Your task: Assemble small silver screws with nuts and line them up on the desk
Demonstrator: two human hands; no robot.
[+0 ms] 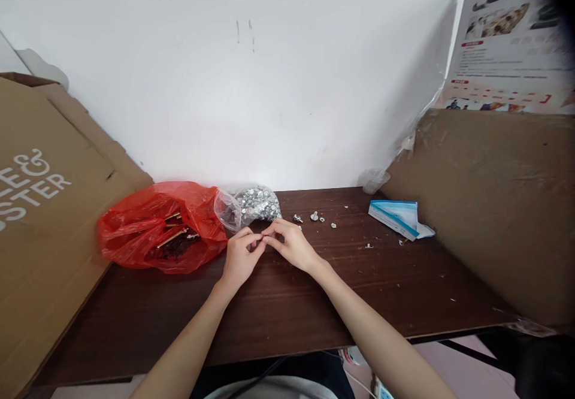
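My left hand (241,257) and my right hand (291,245) meet over the dark brown table (287,303), fingertips pinched together. Whatever lies between the fingertips is too small to make out. Just behind them is a clear plastic bag (259,203) full of small shiny metal pieces. To the left, an open red plastic bag (135,231) holds gold-coloured and dark metal parts (173,238). A few loose metal pieces (314,215) rest on the table to the right of my hands.
A blue and white folded carton (395,216) lies at the right, near small scraps. Large cardboard boxes stand at the left (54,207) and right (498,201) sides. A white wall (287,87) rises behind the table.
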